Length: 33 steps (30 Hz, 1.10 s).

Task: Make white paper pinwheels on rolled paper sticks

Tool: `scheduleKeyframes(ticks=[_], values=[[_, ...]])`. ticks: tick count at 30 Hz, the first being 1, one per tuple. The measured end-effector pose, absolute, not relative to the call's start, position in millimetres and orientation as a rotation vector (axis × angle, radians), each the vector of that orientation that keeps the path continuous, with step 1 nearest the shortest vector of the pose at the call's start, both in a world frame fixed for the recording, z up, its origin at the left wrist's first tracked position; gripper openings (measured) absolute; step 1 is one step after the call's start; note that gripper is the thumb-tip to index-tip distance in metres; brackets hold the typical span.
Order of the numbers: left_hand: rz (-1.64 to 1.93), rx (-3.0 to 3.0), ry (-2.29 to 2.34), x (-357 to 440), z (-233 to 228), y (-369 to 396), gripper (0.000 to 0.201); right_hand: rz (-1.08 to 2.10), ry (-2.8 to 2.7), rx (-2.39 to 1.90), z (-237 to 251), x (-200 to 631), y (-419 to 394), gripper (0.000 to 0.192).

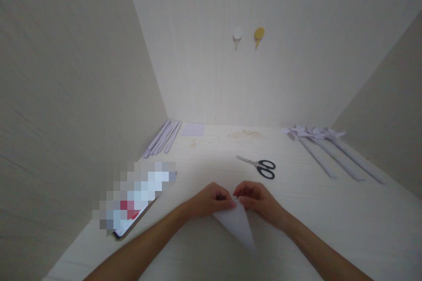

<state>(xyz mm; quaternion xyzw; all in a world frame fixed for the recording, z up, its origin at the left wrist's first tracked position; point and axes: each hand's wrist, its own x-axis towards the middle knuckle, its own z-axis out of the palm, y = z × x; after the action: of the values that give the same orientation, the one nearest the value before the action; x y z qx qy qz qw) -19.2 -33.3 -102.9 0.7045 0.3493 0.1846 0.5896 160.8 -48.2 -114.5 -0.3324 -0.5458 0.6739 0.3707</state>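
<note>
A white sheet of paper (235, 226), folded to a triangular shape, hangs point down between my hands, low over the table. My left hand (212, 200) pinches its upper edge between thumb and curled fingers. Close by on the right, my right hand (259, 199) grips the top corner with its thumb and fingertips. The paper's lower tip is slightly blurred. Just beyond my right hand lies a pair of scissors (259, 166) with black handles, its blades closed and pointing left.
Several rolled white paper sticks (163, 138) lie at the back left beside a small paper square (193, 129). Three paper pinwheels (329, 149) on sticks rest at the right. A phone (135, 206), mostly pixelated, sits at the left. Rubber bands (249, 133) lie near the wall; two hooks (259, 34) are on it.
</note>
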Motion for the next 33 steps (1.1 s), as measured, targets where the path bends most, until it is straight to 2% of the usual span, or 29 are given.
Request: scheduleKeyframes(ticks=[6, 10, 17, 25, 33], values=[[0.387, 1.711, 0.808, -18, -102, -34, 0.03, 1.328, -1.923, -1.046, -108, 162, -51, 0.021], [0.368, 1.76, 0.808, -17, -104, -34, 0.028, 1.255, -2.076, -1.062, -104, 163, -52, 0.024], [0.42, 1.596, 0.888, -24, -106, -24, 0.027, 1.184, -1.95, -1.136, -110, 166, -46, 0.024], [0.694, 1.261, 1.093, -22, -109, -16, 0.024, 1.094, -1.749, -1.23, -112, 165, -41, 0.024], [0.932, 1.114, 1.111, -25, -112, -11, 0.022, 1.016, -1.724, -1.252, -116, 167, -40, 0.026]])
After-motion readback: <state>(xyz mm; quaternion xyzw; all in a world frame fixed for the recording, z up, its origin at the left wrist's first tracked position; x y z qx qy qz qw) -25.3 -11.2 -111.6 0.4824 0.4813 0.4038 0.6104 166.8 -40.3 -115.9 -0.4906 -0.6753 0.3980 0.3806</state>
